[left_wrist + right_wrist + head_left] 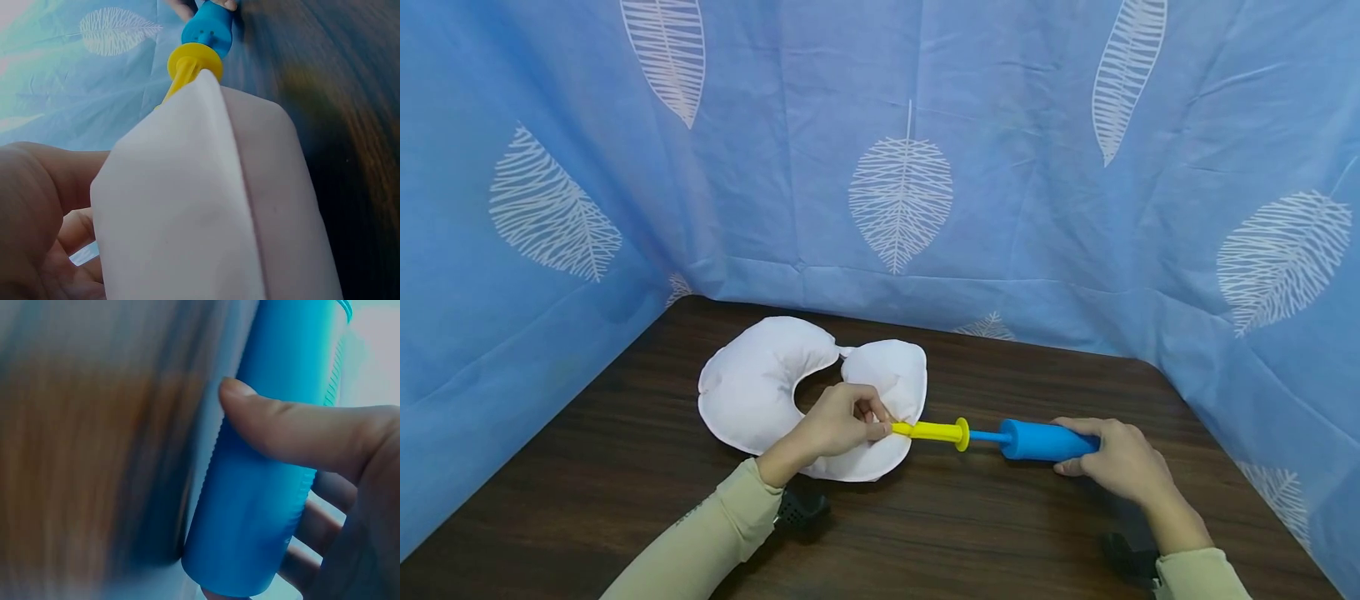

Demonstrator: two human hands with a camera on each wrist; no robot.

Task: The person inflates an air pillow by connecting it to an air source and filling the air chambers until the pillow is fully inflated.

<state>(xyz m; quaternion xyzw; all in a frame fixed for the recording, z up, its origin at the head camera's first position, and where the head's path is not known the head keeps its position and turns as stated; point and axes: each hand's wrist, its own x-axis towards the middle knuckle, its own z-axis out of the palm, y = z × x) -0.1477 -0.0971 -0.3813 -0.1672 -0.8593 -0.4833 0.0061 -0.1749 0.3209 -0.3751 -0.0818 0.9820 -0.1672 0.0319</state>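
Observation:
A white inflatable U-shaped neck pillow (pixel 748 379) lies puffed up on the dark wooden table (pixel 955 525). My left hand (pixel 842 421) reaches over its near right arm and pinches the tip of a yellow nozzle (pixel 934 432) at the pillow's edge. That nozzle belongs to a hand pump, whose blue rod (pixel 988 436) is drawn out between the yellow flange and the blue barrel (pixel 1045 441). Around the barrel's far end my right hand (pixel 1123 458) grips with thumb and fingers. In the left wrist view the pillow (pixel 181 200) hides the left fingertips.
A blue curtain (pixel 1000 200) with white leaf prints hangs behind the table and along both sides. Black wrist devices (pixel 802 510) sit below both hands. The pillow's two ends are joined by a small white strap (pixel 846 352).

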